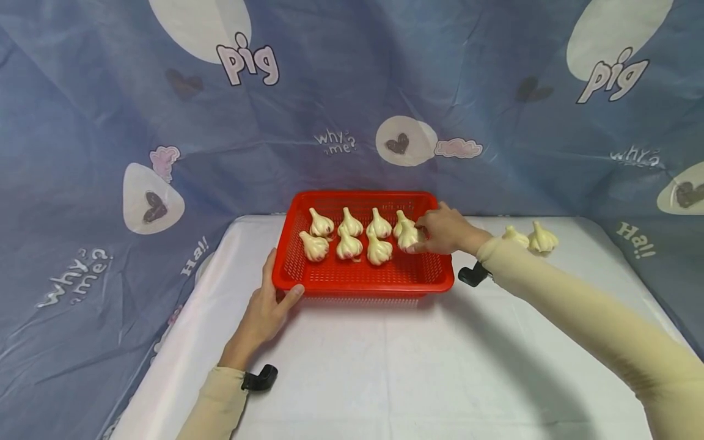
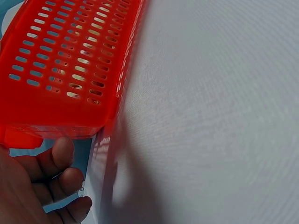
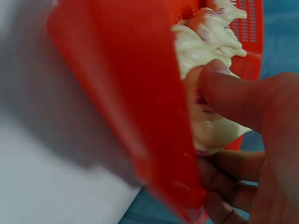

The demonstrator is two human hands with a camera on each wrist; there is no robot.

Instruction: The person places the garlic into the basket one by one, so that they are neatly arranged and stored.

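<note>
A red plastic basket [image 1: 363, 286] with slotted walls stands on the white table, holding several garlic bulbs [image 1: 349, 244] in two rows. At its front left corner my left hand [image 1: 267, 310] grips the rim, thumb over the front edge. In the left wrist view, the curled fingers [image 2: 70, 179] show beside the basket's end wall. My right hand [image 1: 444, 230] reaches over the right end and pinches a garlic bulb [image 1: 408, 237] between thumb and fingers. That bulb [image 3: 217, 133] is just inside the wall in the right wrist view; whether it touches the bottom is hidden.
Two more garlic bulbs lie on the table right of the basket, one bulb [image 1: 543, 238] fully visible and another bulb [image 1: 516, 236] partly behind the right sleeve. A blue patterned cloth [image 1: 352, 91] hangs behind the white-covered table [image 1: 352, 366].
</note>
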